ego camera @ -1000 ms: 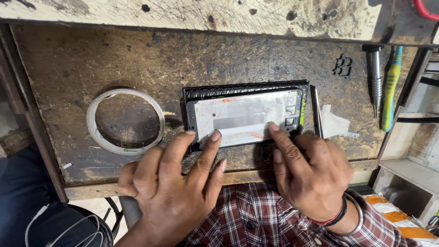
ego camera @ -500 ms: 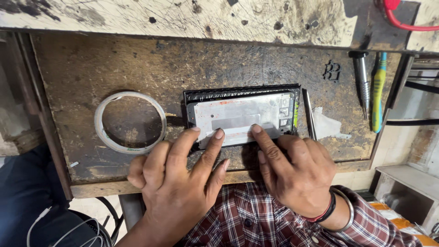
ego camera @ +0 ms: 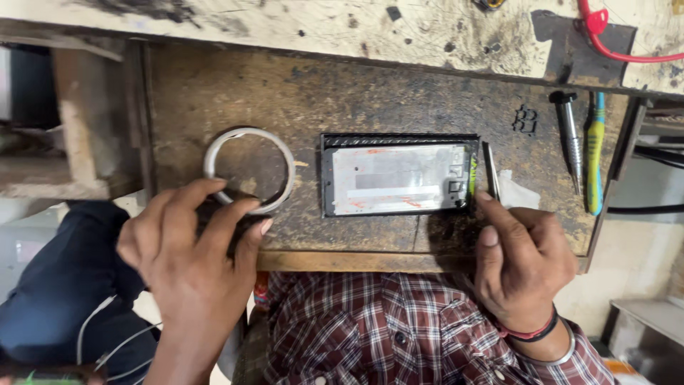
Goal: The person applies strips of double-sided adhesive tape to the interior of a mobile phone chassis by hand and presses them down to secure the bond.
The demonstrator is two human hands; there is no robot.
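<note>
A flat rectangular device in a black frame (ego camera: 396, 175), with a pale metal back panel, lies on the worn wooden bench (ego camera: 356, 93). My right hand (ego camera: 520, 260) is at its lower right corner, the forefinger tip touching the bench next to a thin dark strip (ego camera: 491, 170) beside the frame. My left hand (ego camera: 192, 257) hovers with fingers spread over the lower edge of a white ring (ego camera: 249, 171) to the left of the device, holding nothing.
A metal-tipped screwdriver (ego camera: 568, 139) and a green-and-yellow handled tool (ego camera: 595, 153) lie at the bench's right. A red cable (ego camera: 620, 43) runs across the top right. A white scrap (ego camera: 514, 192) lies right of the device. A wooden shelf (ego camera: 78, 142) stands at left.
Both hands have come off the device's panel. The left hand moved left to the white ring, and the right hand moved right to the device's lower right corner.
</note>
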